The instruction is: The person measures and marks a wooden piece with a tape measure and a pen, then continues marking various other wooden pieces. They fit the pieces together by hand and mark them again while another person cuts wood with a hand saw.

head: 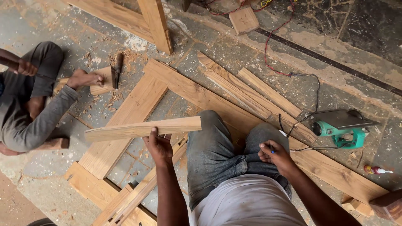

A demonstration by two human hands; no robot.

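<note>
1. Gripping a short tapered wooden strip (142, 128) from below, the left hand (159, 146) has its fingers curled around the strip's lower edge near the middle, so the piece balances level in the air above the floor rather than tipping to one end.
2. The strip hangs crosswise over the big wooden frame (138, 106) that lies flat on the stone floor; it does not appear to touch the frame.
3. The right hand (274, 155) rests on the knee of the jeans (217, 155), fingers pinched together around a small blue pen or pencil (272, 151); only its tip shows, so I cannot tell its full length.
4. The person sits on or just over one rail of the frame, which keeps both hands close to the wood.
5. Several loose wooden strips (247, 90) lie in a bundle just beyond the knees, alongside the frame's long rail.
6. A green electric planer (341, 127) sits on the floor to the right, its cord trailing away toward the wall, well apart from either hand.
7. At the left a co-worker in a grey sleeve presses a hand (86, 78) on a small wooden block (104, 79), with a dark tool (118, 69) lying against it and wood chips scattered around.
</note>
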